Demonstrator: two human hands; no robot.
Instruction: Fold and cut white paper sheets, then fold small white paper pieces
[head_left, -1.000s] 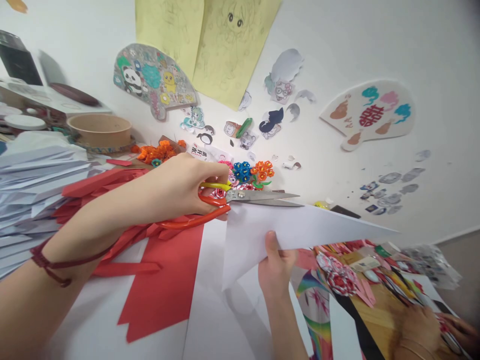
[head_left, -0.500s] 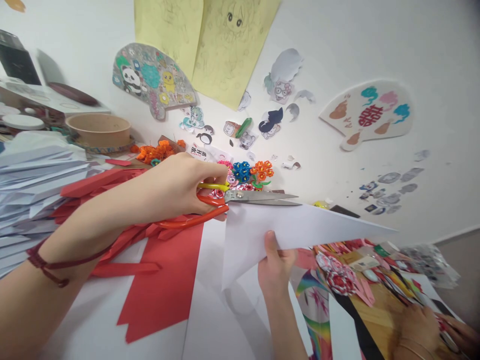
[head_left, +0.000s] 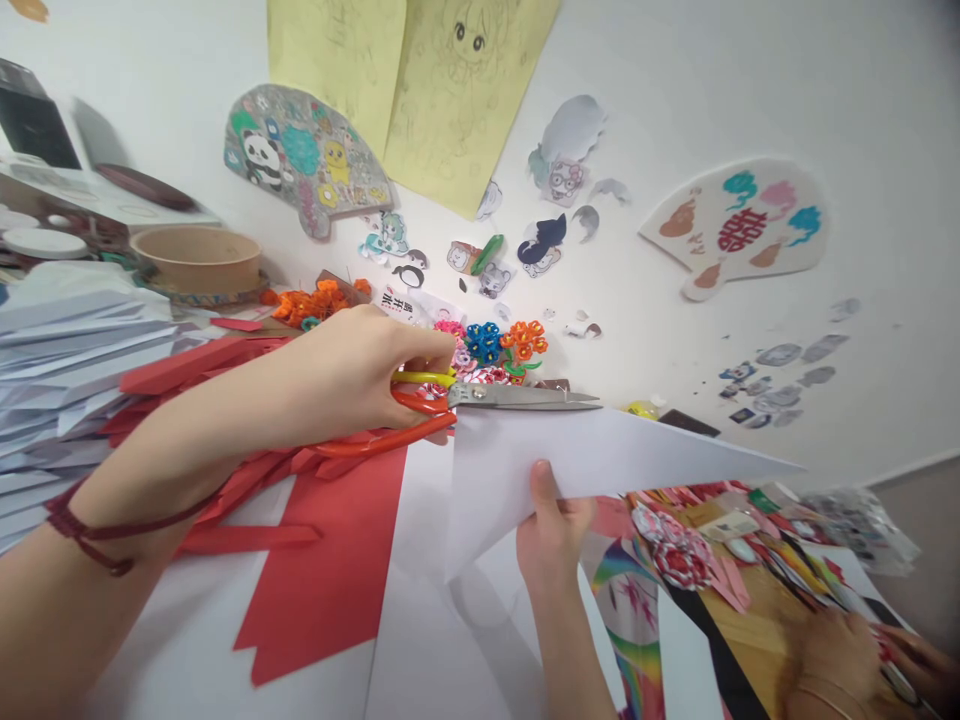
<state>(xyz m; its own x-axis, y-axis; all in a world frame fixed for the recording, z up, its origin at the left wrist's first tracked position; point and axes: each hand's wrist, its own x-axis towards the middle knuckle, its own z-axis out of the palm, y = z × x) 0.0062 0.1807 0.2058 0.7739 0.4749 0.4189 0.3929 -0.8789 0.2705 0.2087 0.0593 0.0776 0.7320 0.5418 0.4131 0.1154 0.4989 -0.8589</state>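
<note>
My left hand [head_left: 356,370] is closed round the yellow and orange handles of a pair of scissors [head_left: 517,397]. The nearly shut blades point right, along the top edge of a folded sheet of white paper [head_left: 622,448]. Below the blades, my right hand [head_left: 553,540] pinches this paper, thumb on the near face and the other fingers mostly hidden behind it. The sheet tapers to a point at the right. Beneath my left forearm lie a sheet of red paper [head_left: 330,560] and a pile of folded red strips [head_left: 195,370].
At the left is a stack of folded white paper strips [head_left: 67,400], with a round tan bowl [head_left: 195,260] behind. Small crafted flowers [head_left: 484,342] stand by the wall. Another person's hands [head_left: 840,655] work at lower right, near paper rosettes [head_left: 679,555].
The scissor blades have come together from slightly apart. The white paper's right tip has shifted slightly rightward. My right hand has barely moved.
</note>
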